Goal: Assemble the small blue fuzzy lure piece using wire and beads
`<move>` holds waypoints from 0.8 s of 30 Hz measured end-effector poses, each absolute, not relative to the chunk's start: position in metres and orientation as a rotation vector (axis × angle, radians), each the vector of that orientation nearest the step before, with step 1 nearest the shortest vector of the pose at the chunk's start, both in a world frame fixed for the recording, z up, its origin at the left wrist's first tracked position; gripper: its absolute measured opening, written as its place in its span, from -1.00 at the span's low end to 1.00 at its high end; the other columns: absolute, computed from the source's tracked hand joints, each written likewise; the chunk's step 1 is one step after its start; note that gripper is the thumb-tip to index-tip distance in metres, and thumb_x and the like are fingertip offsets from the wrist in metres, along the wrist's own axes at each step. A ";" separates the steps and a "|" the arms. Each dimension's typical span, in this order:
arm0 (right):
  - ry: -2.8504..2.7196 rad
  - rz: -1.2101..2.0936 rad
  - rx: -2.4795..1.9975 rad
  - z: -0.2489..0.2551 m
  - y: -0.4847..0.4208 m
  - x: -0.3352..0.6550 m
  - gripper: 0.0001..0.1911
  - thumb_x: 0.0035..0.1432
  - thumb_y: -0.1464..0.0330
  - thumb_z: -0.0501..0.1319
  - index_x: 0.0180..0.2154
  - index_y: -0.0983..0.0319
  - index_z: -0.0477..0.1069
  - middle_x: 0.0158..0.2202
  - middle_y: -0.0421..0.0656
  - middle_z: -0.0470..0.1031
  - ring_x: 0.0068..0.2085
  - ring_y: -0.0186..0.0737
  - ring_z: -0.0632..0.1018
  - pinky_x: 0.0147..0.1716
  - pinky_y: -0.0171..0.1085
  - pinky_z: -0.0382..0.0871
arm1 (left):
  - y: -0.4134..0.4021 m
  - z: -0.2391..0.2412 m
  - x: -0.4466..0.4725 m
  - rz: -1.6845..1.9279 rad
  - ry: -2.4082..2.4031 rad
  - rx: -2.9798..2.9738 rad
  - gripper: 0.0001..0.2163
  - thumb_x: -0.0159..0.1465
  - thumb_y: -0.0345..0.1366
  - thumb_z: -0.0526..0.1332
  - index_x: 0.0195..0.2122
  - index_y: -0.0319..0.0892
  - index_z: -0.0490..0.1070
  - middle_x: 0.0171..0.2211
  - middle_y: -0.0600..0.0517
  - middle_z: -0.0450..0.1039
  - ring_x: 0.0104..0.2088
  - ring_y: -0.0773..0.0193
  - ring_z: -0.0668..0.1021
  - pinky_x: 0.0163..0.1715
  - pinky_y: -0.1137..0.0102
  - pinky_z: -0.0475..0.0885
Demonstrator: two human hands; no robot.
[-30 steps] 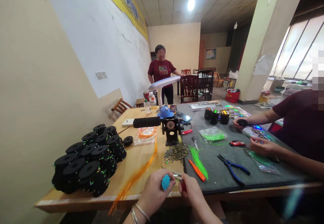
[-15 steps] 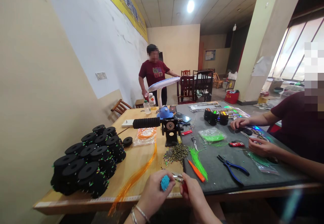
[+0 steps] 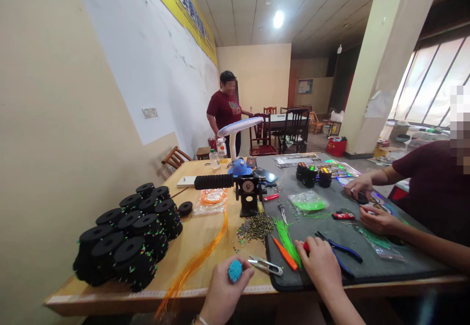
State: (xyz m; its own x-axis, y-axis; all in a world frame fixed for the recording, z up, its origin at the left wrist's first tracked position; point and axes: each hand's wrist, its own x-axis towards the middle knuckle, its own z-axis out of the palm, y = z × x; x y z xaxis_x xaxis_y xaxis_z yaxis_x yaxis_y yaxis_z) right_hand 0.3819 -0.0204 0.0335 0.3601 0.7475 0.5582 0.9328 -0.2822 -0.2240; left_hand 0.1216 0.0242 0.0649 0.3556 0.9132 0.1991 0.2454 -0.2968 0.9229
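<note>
My left grip (image 3: 220,294) pinches a blue ball (image 3: 235,270); my right grip (image 3: 322,267), clenched on a red thing (image 3: 305,247), has scissors (image 3: 265,265) just left of it.

The ball (image 3: 235,270) in the left hand (image 3: 222,293) looks blue, fuzzy and rough. A small red bit (image 3: 305,247) in the right hand (image 3: 323,266) looks like smooth plastic. The snips (image 3: 265,265) are shiny metal. The table (image 3: 195,239) is pale, smooth wood, with a dull grey mat (image 3: 323,220) on it. The black spools (image 3: 128,237) look like soft, matt foam.
</note>
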 end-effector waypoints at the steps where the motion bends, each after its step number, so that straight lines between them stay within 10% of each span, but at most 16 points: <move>1: -1.456 -0.512 -2.116 0.032 -0.020 0.383 -0.58 0.25 0.14 0.01 -0.50 0.22 0.41 -0.45 -0.01 0.48 -0.36 -0.07 0.45 -0.37 -0.22 0.21 | 0.024 0.062 0.122 1.007 1.035 1.717 -0.79 0.11 -0.16 0.29 -0.50 -0.22 0.45 -0.57 0.05 0.46 -0.53 0.30 0.47 -0.51 0.49 0.35; 6: -1.392 -0.152 -1.795 0.036 -0.025 0.344 -0.70 0.19 0.15 0.11 -0.26 0.21 0.50 -0.22 0.00 0.54 -0.13 0.03 0.47 -0.13 -0.12 0.29 | 0.021 0.049 0.122 1.119 1.060 1.603 -0.70 0.09 -0.06 0.32 -0.50 -0.23 0.46 -0.57 0.05 0.46 -0.52 0.31 0.47 -0.49 0.50 0.39; 12: -1.172 0.869 -1.274 0.040 -0.019 0.271 -0.58 0.06 0.01 0.22 -0.35 0.26 0.50 -0.37 -0.07 0.56 -0.30 -0.10 0.54 -0.30 -0.26 0.39 | 0.015 0.045 0.126 1.143 1.005 1.553 -0.69 0.11 -0.04 0.30 -0.47 -0.23 0.46 -0.53 0.03 0.49 -0.47 0.27 0.51 -0.43 0.46 0.44; 24: -1.134 0.896 -1.287 0.032 -0.009 0.266 -0.48 -0.05 -0.07 0.27 -0.48 0.32 0.52 -0.48 -0.06 0.55 -0.38 -0.13 0.51 -0.35 -0.28 0.33 | 0.020 0.020 0.127 1.156 0.989 1.503 -0.59 0.02 0.08 0.32 -0.53 -0.23 0.47 -0.61 0.06 0.41 -0.56 0.33 0.41 -0.51 0.49 0.32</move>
State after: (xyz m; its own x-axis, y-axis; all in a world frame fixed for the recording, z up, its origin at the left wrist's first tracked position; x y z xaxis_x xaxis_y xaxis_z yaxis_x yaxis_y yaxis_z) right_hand 0.2662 -0.0094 0.0324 0.2435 0.9612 0.1299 0.0958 0.1094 -0.9894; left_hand 0.1268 0.0201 0.0195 0.2219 0.9556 0.1941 0.0436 -0.2086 0.9770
